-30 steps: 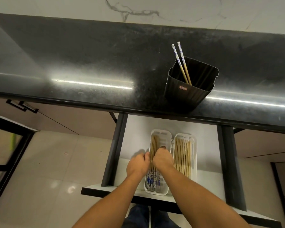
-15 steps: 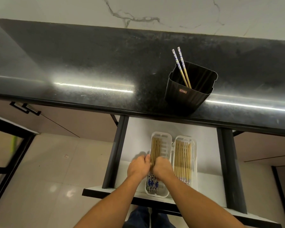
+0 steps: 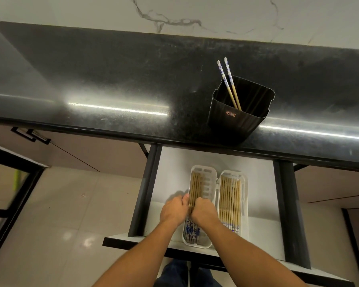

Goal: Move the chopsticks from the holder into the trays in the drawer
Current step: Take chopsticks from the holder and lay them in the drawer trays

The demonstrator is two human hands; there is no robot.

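A black holder [image 3: 239, 117] stands on the dark counter with two chopsticks [image 3: 229, 83] leaning in it, blue-and-white ends up. Below, the open white drawer [image 3: 174, 162] holds two white trays side by side. The right tray [image 3: 245, 204] is packed with a row of bamboo chopsticks [image 3: 230, 195]. The left tray [image 3: 207, 179] has a bundle of chopsticks [image 3: 195, 185] along its left side. My left hand [image 3: 174, 210] and my right hand [image 3: 204, 212] sit knuckles-up on either side of that bundle, fingers curled down against it.
The black granite counter [image 3: 112, 83] runs across the view under a marble wall. Black drawer rails [image 3: 145, 193] flank the drawer on both sides. Pale floor tiles and a dark frame [image 3: 10, 195] lie to the left.
Both hands stay at the left tray's bundle and have drawn closer together around it. The holder and its two chopsticks are unchanged.
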